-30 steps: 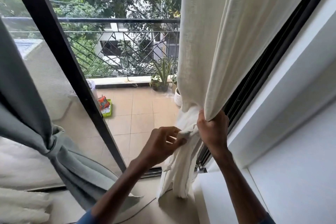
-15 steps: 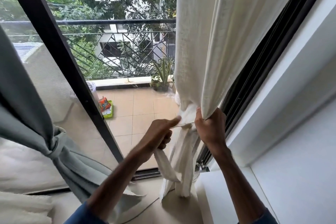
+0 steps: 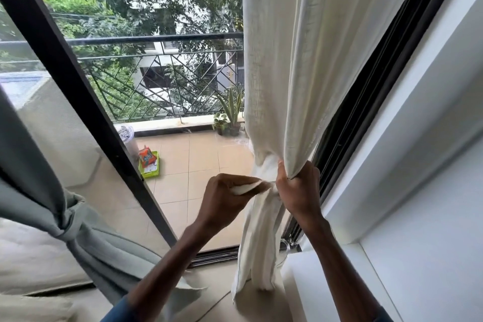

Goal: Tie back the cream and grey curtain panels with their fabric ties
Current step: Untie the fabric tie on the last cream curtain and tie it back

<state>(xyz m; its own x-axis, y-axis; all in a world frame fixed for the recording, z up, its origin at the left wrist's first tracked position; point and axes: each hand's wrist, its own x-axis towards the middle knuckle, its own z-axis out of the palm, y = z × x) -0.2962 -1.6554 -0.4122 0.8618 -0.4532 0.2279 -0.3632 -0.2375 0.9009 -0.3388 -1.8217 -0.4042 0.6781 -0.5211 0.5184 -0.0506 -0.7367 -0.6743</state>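
The cream curtain [image 3: 292, 55] hangs at the right side of the glass door, bunched tight at waist height. My right hand [image 3: 298, 188] is clenched around the gathered fabric at that pinch point. My left hand [image 3: 227, 196] sits just to its left, fingers closed on the end of the cream fabric tie [image 3: 247, 188], which runs taut into the gather. The curtain's tail [image 3: 258, 243] drops below to the floor. At the lower left, the grey curtain [image 3: 23, 165] is cinched by a knotted grey tie [image 3: 66, 219].
A black door frame [image 3: 86, 117] slants across the glass. Outside lie a tiled balcony, a metal railing [image 3: 162, 78], potted plants [image 3: 230, 117] and a green tray with an orange packet [image 3: 149, 165]. A white wall and ledge [image 3: 392, 191] stand right.
My left hand has pulled the tie's end out to the left and drawn it taut. The loose strip that hung below it is gone from view. My right hand keeps its grip.
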